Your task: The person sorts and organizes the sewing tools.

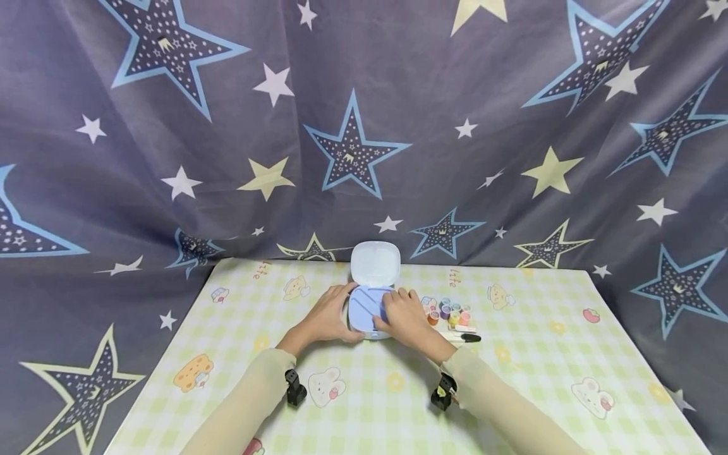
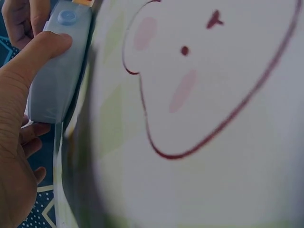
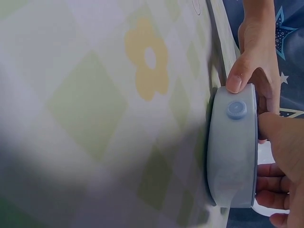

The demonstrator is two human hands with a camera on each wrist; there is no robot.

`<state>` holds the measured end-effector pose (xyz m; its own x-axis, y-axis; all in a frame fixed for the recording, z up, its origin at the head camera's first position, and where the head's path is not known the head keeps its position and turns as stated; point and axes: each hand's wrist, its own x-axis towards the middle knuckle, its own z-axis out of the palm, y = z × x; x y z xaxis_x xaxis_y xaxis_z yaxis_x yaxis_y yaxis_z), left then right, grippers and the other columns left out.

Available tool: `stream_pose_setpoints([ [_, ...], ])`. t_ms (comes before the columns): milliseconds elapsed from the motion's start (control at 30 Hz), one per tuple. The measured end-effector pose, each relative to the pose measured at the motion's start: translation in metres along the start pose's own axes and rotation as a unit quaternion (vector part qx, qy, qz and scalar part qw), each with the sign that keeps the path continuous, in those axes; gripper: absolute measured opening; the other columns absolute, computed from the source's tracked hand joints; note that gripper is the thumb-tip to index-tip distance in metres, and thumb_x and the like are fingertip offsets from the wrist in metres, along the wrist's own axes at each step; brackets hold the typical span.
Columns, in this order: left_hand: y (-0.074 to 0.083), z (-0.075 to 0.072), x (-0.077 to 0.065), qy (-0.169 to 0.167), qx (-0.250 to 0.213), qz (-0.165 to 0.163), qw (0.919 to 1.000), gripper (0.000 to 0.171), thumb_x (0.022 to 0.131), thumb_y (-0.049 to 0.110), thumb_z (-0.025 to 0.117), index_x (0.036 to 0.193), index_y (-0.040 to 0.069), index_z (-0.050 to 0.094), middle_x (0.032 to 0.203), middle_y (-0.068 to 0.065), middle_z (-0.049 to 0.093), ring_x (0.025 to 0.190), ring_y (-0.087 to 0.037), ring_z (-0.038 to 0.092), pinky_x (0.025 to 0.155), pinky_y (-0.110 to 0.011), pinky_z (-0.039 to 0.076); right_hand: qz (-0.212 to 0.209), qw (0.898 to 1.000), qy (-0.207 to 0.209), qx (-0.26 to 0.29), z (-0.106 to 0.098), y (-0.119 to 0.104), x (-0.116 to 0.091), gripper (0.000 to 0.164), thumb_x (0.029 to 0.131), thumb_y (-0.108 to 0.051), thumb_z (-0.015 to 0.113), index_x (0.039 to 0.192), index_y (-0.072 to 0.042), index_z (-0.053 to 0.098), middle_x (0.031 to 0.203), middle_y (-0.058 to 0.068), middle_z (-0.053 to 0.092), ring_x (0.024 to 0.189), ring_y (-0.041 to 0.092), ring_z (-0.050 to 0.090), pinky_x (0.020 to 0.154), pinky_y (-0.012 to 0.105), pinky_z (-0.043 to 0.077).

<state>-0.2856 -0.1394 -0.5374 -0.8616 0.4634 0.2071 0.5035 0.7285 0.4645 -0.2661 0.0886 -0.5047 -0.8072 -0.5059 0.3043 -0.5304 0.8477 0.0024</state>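
A small plastic box [image 1: 374, 335] stands on the table with its translucent lid [image 1: 375, 264] raised at the back. Inside lies a blue divided tray [image 1: 363, 306]. My left hand [image 1: 328, 316] grips the box by its left side, thumb on the front wall close to the round blue button [image 2: 67, 17]. Over the right half, my right hand [image 1: 406, 316] has its thumb inside the rim and its fingers curled at the tray, pinching it. That hand hides the tray's right part. In the right wrist view, the front wall [image 3: 232, 156] faces the camera.
Several small coloured paint pots [image 1: 446, 309] are grouped to the right of the box. In front of them lies a white pen with a black end [image 1: 469, 338]. A checked cloth [image 1: 398, 404] covers the table, and a starry curtain [image 1: 432, 170] hangs behind.
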Motion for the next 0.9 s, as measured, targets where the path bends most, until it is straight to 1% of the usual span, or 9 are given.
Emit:
stream_pose_setpoints([
  [100, -0.001, 0.002, -0.001, 0.002, 0.007, 0.004, 1.0000, 0.122, 0.061, 0.057, 0.089, 0.157, 0.006, 0.034, 0.146, -0.015, 0.053, 0.139, -0.033, 0.046, 0.120, -0.051, 0.035, -0.003, 1.000, 0.000, -0.004, 0.000, -0.001, -0.002, 0.042, 0.092, -0.045, 0.068, 0.098, -0.004, 0.063, 0.091, 0.010, 0.066, 0.083, 0.025, 0.053, 0.078, 0.038, 0.042],
  [333, -0.004, 0.002, 0.000, 0.001, 0.053, 0.002, 0.9986, 0.123, 0.061, 0.069, 0.085, 0.156, 0.008, 0.037, 0.144, -0.010, 0.054, 0.140, -0.031, 0.044, 0.124, -0.048, 0.029, 0.002, 1.000, 0.005, -0.002, -0.005, 0.000, -0.003, 0.040, 0.093, -0.042, 0.067, 0.099, -0.003, 0.062, 0.091, 0.009, 0.064, 0.084, 0.025, 0.053, 0.080, 0.039, 0.043],
  [467, -0.007, 0.001, 0.000, 0.005, 0.073, 0.012, 0.9973, 0.119, 0.062, 0.072, 0.083, 0.153, 0.008, 0.042, 0.143, -0.010, 0.055, 0.140, -0.031, 0.044, 0.125, -0.048, 0.028, 0.004, 1.000, 0.016, 0.001, -0.004, 0.002, -0.004, 0.040, 0.093, -0.042, 0.067, 0.099, -0.003, 0.062, 0.090, 0.009, 0.063, 0.084, 0.025, 0.052, 0.079, 0.040, 0.042],
  [567, -0.008, 0.000, 0.000, 0.012, 0.082, 0.024, 0.9963, 0.118, 0.062, 0.073, 0.082, 0.151, 0.006, 0.044, 0.142, -0.011, 0.056, 0.139, -0.032, 0.045, 0.125, -0.048, 0.029, 0.004, 1.000, 0.025, 0.000, -0.005, 0.003, -0.005, 0.040, 0.093, -0.043, 0.066, 0.098, -0.004, 0.061, 0.089, 0.009, 0.062, 0.083, 0.025, 0.052, 0.078, 0.039, 0.041],
  [700, -0.006, -0.002, 0.000, 0.014, 0.079, 0.028, 0.9964, 0.117, 0.063, 0.072, 0.082, 0.150, 0.002, 0.045, 0.142, -0.014, 0.056, 0.139, -0.035, 0.045, 0.124, -0.051, 0.030, 0.004, 0.999, 0.033, 0.001, -0.010, 0.006, -0.005, 0.040, 0.094, -0.043, 0.066, 0.100, -0.003, 0.061, 0.089, 0.008, 0.062, 0.082, 0.025, 0.050, 0.077, 0.039, 0.040],
  [833, -0.003, -0.006, 0.000, 0.011, 0.066, 0.024, 0.9975, 0.116, 0.063, 0.071, 0.082, 0.149, 0.003, 0.046, 0.142, -0.014, 0.057, 0.139, -0.035, 0.046, 0.123, -0.053, 0.030, -0.003, 0.998, 0.056, 0.000, -0.017, 0.009, -0.004, 0.039, 0.093, -0.042, 0.067, 0.098, -0.003, 0.060, 0.088, 0.009, 0.062, 0.082, 0.026, 0.050, 0.076, 0.040, 0.040],
  [900, -0.003, -0.009, 0.000, 0.004, 0.063, 0.018, 0.9979, 0.115, 0.063, 0.071, 0.082, 0.150, 0.004, 0.046, 0.143, -0.013, 0.057, 0.140, -0.035, 0.045, 0.124, -0.052, 0.029, -0.008, 0.997, 0.071, -0.004, -0.021, 0.012, -0.004, 0.039, 0.092, -0.041, 0.068, 0.098, -0.003, 0.060, 0.089, 0.010, 0.063, 0.082, 0.027, 0.051, 0.076, 0.040, 0.041],
])
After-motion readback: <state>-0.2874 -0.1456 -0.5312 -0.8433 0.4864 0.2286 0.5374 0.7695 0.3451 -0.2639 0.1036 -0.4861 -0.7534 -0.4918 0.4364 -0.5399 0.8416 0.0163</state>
